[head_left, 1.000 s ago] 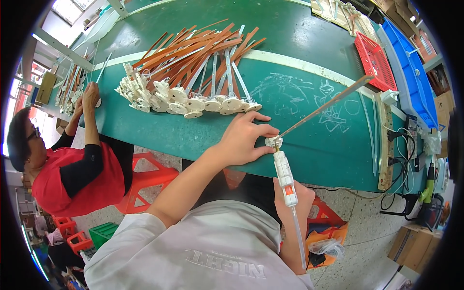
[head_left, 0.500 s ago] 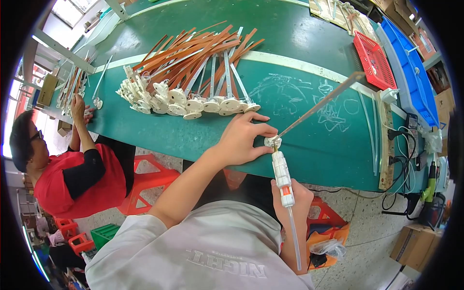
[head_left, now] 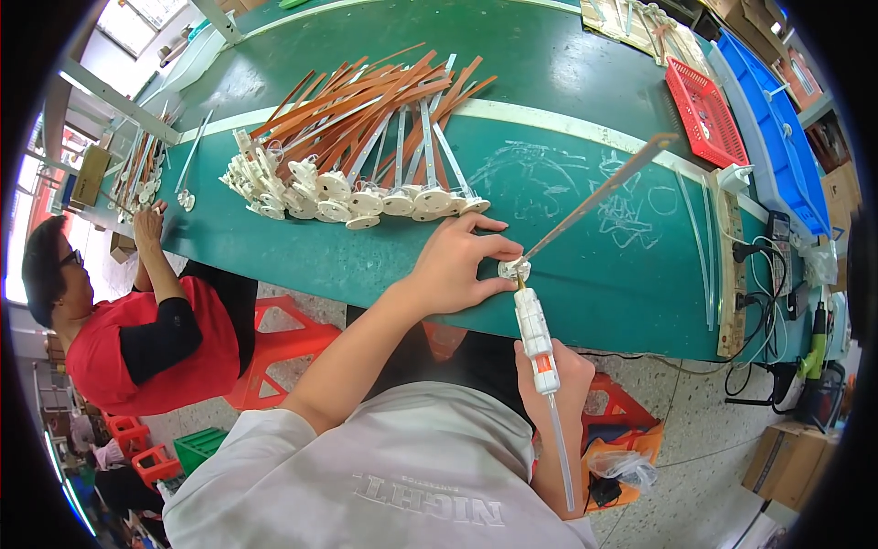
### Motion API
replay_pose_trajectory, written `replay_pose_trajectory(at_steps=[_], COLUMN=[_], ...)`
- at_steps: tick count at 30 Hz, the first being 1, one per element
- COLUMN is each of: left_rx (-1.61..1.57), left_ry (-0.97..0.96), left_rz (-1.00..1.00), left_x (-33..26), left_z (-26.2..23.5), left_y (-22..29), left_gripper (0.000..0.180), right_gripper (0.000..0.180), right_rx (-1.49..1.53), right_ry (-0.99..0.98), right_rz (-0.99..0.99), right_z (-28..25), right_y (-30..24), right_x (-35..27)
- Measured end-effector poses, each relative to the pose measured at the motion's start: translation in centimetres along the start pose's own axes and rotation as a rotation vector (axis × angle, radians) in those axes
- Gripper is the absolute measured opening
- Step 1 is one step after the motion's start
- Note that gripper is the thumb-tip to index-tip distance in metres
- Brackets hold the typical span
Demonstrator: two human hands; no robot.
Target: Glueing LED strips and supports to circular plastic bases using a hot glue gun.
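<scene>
Near the table's front edge my left hand pinches a small white round plastic piece between thumb and fingers. From that piece a long thin strip slants up to the right. My right hand is wrapped round a white hot glue gun with an orange part. Its nozzle touches or nearly touches the white piece; the exact contact is too small to tell. A translucent glue stick trails from the gun's rear end.
Left of my hands lies a pile of brown and silver strips with white round bases. At the right are a red basket, a blue tray and a power strip with cables. A co-worker in red sits at the left.
The strip's far end has shifted slightly left, while my hands and the glue gun stay almost in place. The co-worker's hands have moved a little down and left.
</scene>
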State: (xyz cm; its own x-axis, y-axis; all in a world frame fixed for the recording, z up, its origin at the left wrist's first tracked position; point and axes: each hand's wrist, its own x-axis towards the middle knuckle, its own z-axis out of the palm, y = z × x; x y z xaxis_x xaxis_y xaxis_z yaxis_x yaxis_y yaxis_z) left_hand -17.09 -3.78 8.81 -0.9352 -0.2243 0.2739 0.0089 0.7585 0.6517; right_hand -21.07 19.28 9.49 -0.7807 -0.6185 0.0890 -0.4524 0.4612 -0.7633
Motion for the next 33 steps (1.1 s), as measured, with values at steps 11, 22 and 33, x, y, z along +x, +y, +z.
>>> replay_pose_trajectory(at_steps=[11, 22, 33], left_rx=[-0.011, 0.001, -0.016], left_ry=[0.001, -0.004, -0.026], left_rz=[-0.010, -0.008, -0.008], left_x=[0.02, 0.03, 0.10], left_z=[-0.02, -0.06, -0.27], left_y=[-0.06, -0.09, 0.10], left_gripper=[0.036, 0.036, 0.037], right_gripper=[0.023, 0.021, 0.024], right_rx=[-0.034, -0.040, -0.047], right_ry=[0.000, -0.031, -0.019], right_rz=[0.000, 0.033, 0.023], right_z=[0.16, 0.04, -0.52], right_y=[0.26, -0.15, -0.43], right_x=[0.35, 0.33, 0.49])
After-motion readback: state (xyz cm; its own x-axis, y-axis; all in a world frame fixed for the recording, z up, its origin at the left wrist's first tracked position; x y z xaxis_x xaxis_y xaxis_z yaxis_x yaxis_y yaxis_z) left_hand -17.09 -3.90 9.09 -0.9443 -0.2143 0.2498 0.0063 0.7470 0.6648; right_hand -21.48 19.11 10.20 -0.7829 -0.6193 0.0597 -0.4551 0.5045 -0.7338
